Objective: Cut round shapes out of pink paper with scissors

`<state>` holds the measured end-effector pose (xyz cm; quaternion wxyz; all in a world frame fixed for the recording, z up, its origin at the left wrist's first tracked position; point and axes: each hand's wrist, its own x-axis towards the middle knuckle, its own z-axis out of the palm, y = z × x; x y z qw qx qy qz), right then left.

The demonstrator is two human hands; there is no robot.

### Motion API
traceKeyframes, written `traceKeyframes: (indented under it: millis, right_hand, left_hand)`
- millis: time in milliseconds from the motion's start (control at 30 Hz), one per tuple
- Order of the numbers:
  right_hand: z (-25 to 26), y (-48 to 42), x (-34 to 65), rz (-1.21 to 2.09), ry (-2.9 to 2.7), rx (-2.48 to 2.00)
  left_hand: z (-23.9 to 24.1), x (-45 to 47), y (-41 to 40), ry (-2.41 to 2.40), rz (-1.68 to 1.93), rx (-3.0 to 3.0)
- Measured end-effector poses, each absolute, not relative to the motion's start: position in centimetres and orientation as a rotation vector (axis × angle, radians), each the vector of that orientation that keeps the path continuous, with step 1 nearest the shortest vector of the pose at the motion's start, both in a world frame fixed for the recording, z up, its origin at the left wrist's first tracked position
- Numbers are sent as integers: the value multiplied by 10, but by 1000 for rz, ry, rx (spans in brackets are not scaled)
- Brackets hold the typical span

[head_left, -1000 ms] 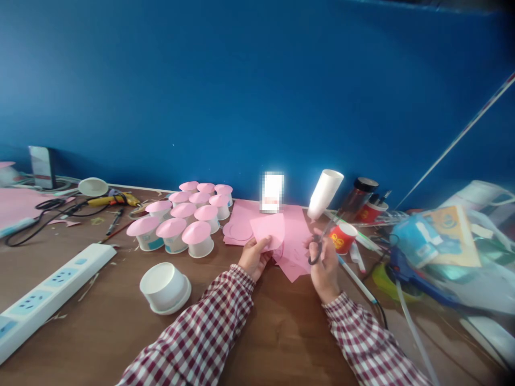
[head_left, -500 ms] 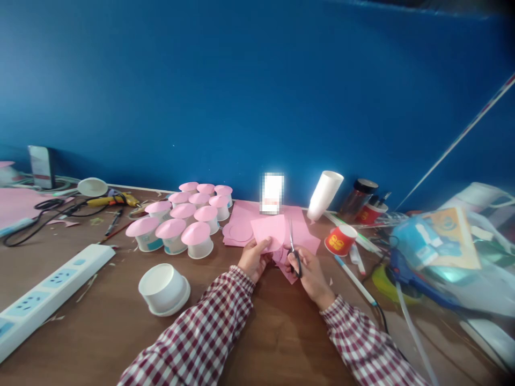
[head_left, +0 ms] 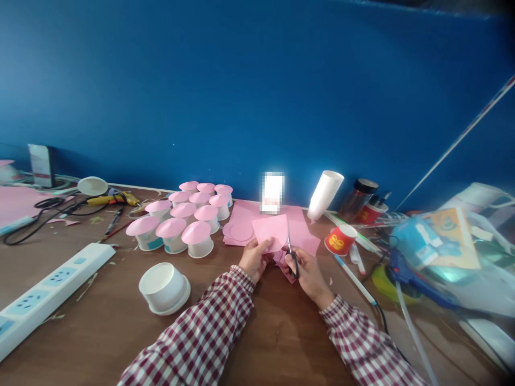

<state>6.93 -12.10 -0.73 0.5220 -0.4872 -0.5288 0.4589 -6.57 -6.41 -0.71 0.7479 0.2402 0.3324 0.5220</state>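
Note:
Between thumb and fingers, my left hand (head_left: 254, 259) pinches a piece of pink paper (head_left: 270, 229). My right hand (head_left: 308, 272) is closed round the black handles of a pair of scissors (head_left: 293, 258), whose blades point away from me along the paper's right edge. Whether the blades are cutting into it, I cannot tell. Beneath and beyond both hands lie stacked pink sheets (head_left: 298, 219), with cut pink circles (head_left: 237, 232) at their left. Small pink scraps show under the hands.
Several paper cups (head_left: 200, 247) with pink cone tops stand to the left. Nearer are upturned white bowls (head_left: 163, 288) and a power strip (head_left: 56, 292). A yellow glue gun (head_left: 115, 199) lies behind. To the right are a red cup (head_left: 341, 239), a marker (head_left: 356, 280) and a blue glue gun (head_left: 418, 287).
My right hand and the scissors have shifted slightly left, bringing the blades closer to the paper's right edge. The left hand with the paper has barely moved.

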Motion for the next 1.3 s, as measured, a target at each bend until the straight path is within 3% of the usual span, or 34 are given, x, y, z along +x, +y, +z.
traceKeyframes:
  millis: [1300]
  right_hand:
    - [-5, -121, 70, 1080, -1290, -1189]
  left_hand:
    - [-10, -64, -63, 726, 1142, 536]
